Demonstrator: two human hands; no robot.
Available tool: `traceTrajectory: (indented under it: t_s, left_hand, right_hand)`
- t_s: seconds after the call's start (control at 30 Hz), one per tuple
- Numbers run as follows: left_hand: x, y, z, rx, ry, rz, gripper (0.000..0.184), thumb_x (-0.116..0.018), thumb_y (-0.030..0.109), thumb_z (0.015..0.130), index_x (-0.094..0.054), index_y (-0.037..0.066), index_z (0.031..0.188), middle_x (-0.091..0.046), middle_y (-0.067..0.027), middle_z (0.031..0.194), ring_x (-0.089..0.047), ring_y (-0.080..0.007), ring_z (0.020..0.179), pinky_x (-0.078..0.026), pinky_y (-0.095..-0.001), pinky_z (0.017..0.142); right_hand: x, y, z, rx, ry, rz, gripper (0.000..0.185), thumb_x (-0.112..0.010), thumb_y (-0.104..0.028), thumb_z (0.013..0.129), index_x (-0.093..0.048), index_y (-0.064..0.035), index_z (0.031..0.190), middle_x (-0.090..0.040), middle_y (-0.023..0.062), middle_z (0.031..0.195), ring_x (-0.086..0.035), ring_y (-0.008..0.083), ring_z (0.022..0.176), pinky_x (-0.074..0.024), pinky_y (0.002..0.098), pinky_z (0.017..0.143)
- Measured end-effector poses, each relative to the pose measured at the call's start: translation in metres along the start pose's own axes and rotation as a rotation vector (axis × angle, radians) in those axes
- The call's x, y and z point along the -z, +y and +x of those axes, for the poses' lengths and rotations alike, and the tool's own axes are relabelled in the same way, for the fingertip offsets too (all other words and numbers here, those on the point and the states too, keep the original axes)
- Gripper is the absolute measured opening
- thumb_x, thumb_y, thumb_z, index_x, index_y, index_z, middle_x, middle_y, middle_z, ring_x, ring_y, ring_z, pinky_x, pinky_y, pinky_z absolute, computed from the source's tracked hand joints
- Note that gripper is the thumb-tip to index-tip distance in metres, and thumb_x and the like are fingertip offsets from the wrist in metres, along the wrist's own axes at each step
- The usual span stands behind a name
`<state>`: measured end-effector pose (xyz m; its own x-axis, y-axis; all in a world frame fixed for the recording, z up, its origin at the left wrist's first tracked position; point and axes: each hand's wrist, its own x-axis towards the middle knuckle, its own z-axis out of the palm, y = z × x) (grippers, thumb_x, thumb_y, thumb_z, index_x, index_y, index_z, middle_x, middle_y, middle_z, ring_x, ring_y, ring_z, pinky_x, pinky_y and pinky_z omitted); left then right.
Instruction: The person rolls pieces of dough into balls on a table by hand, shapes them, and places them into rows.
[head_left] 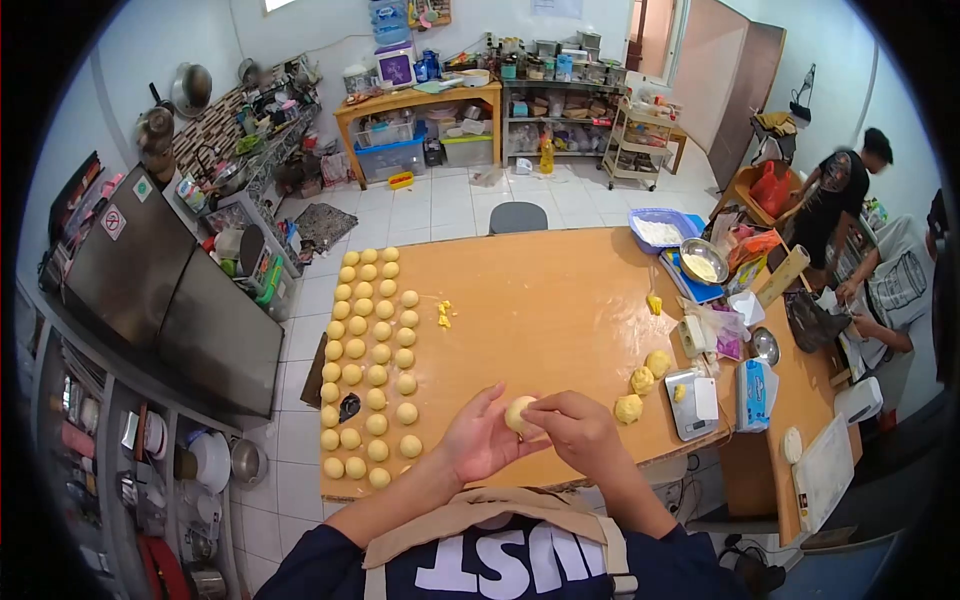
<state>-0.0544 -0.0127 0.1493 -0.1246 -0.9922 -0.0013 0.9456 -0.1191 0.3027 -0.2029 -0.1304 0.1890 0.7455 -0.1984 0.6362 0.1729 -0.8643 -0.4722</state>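
Observation:
Above the front edge of the wooden table, a pale yellow dough ball (pixel 519 413) rests against the fingers of my left hand (pixel 476 441), which is turned palm up. My right hand (pixel 580 432) pinches the same ball from the right, its fingertips partly covering it. To the left, smooth dough balls (pixel 376 398) stand in several rows. Larger, rougher dough lumps (pixel 628 408) sit to the right of my hands, beside a white kitchen scale (pixel 692 404) bearing a small yellow piece. Yellow crumbly bits (pixel 445 315) lie near the rows.
Along the table's right side are a metal bowl (pixel 703 261), a blue tub of white powder (pixel 658 232) and a blue-white packet (pixel 754 394). A grey stool (pixel 518 217) stands behind the table. One person (pixel 845 195) is at the right; another person's hands (pixel 868 308) show nearby.

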Motion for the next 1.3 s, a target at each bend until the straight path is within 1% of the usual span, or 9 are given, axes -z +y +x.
traceTrajectory:
  t_s: [0.03,0.13,0.53,0.63,0.73,0.9,1.03,1.2,1.3]
  left_hand:
    - [0.006,0.003,0.003,0.084,-0.17,-0.134,0.058,-0.032,0.043,0.106,-0.033,0.001,0.146,-0.044,-0.0123,0.144,-0.05,-0.0228,0.127,-0.038,-0.0413,0.113]
    - [-0.01,0.001,-0.002,-0.002,0.038,-0.037,0.064,-0.026,0.053,0.105,-0.035,0.004,0.144,-0.045,-0.0124,0.142,-0.048,-0.0229,0.129,-0.038,-0.0425,0.114]
    - [-0.05,0.001,-0.013,-0.247,0.097,0.548,0.049,-0.03,0.028,0.108,-0.026,0.003,0.151,-0.038,-0.0124,0.152,-0.041,-0.023,0.138,-0.034,-0.0415,0.116]
    - [-0.059,-0.006,-0.009,-0.322,0.252,0.379,0.049,-0.034,0.032,0.107,-0.034,0.003,0.147,-0.044,-0.0124,0.146,-0.047,-0.0244,0.132,-0.037,-0.0417,0.113]
    - [-0.014,-0.001,-0.01,-0.023,-0.089,-0.077,0.053,-0.034,0.041,0.106,-0.037,0.004,0.145,-0.049,-0.0115,0.141,-0.05,-0.0247,0.128,-0.039,-0.0423,0.112]
    - [-0.027,-0.003,-0.012,-0.094,-0.064,-0.071,0.059,-0.028,0.049,0.106,-0.037,0.005,0.144,-0.049,-0.0113,0.139,-0.05,-0.0238,0.127,-0.039,-0.0426,0.112]
    - [-0.053,-0.009,-0.017,-0.191,0.115,0.15,0.065,-0.028,0.052,0.105,-0.037,0.002,0.146,-0.042,-0.0136,0.148,-0.041,-0.0268,0.137,-0.03,-0.0468,0.116]
    - [-0.053,-0.005,-0.021,-0.192,0.076,0.317,0.054,-0.032,0.038,0.106,-0.036,0.001,0.146,-0.036,-0.0135,0.153,-0.036,-0.0271,0.141,-0.028,-0.0457,0.118]
    - [-0.058,0.001,-0.022,-0.186,0.063,0.413,0.05,-0.034,0.027,0.105,-0.033,-0.001,0.147,-0.038,-0.012,0.152,-0.036,-0.0242,0.14,-0.032,-0.0418,0.117]
  right_hand:
    - [-0.001,0.0,0.0,-0.053,0.0,0.028,0.026,-0.066,0.003,0.079,-0.071,-0.0047,0.103,-0.069,0.0121,0.098,-0.069,0.0256,0.086,-0.0567,0.0321,0.068]
    - [-0.002,-0.005,0.0,-0.118,0.032,0.051,0.027,-0.065,0.002,0.079,-0.071,-0.003,0.105,-0.069,0.0144,0.101,-0.069,0.0259,0.087,-0.0571,0.0326,0.069]
    - [0.015,-0.041,0.024,-0.165,0.266,0.102,0.026,-0.078,0.0,0.072,-0.072,-0.0059,0.096,-0.068,0.0104,0.083,-0.066,0.0234,0.07,-0.0536,0.0315,0.06]
    - [0.014,-0.024,0.004,-0.082,0.094,0.115,0.028,-0.074,0.002,0.074,-0.071,-0.0054,0.1,-0.068,0.0117,0.087,-0.066,0.0243,0.073,-0.0548,0.0315,0.063]
    - [0.011,-0.022,0.004,-0.037,0.053,0.046,0.031,-0.07,0.005,0.076,-0.071,-0.004,0.105,-0.069,0.0131,0.095,-0.068,0.0266,0.078,-0.0574,0.0318,0.069]
    - [0.007,-0.042,0.016,-0.184,0.118,0.153,0.03,-0.065,0.009,0.077,-0.072,-0.0017,0.104,-0.07,0.0146,0.102,-0.071,0.0288,0.088,-0.0592,0.033,0.073]
    - [0.005,-0.031,0.004,-0.035,0.134,0.009,0.029,-0.066,0.007,0.077,-0.071,-0.0003,0.105,-0.069,0.015,0.101,-0.07,0.027,0.088,-0.0584,0.032,0.073]
    - [0.015,-0.06,0.023,-0.227,0.333,0.084,0.026,-0.073,0.004,0.075,-0.073,-0.0041,0.099,-0.069,0.0099,0.089,-0.069,0.023,0.078,-0.0556,0.0311,0.066]
    - [0.017,-0.052,0.021,-0.174,0.144,0.174,0.023,-0.077,0.003,0.073,-0.073,-0.0068,0.093,-0.067,0.0071,0.084,-0.067,0.0225,0.074,-0.0539,0.0316,0.062]
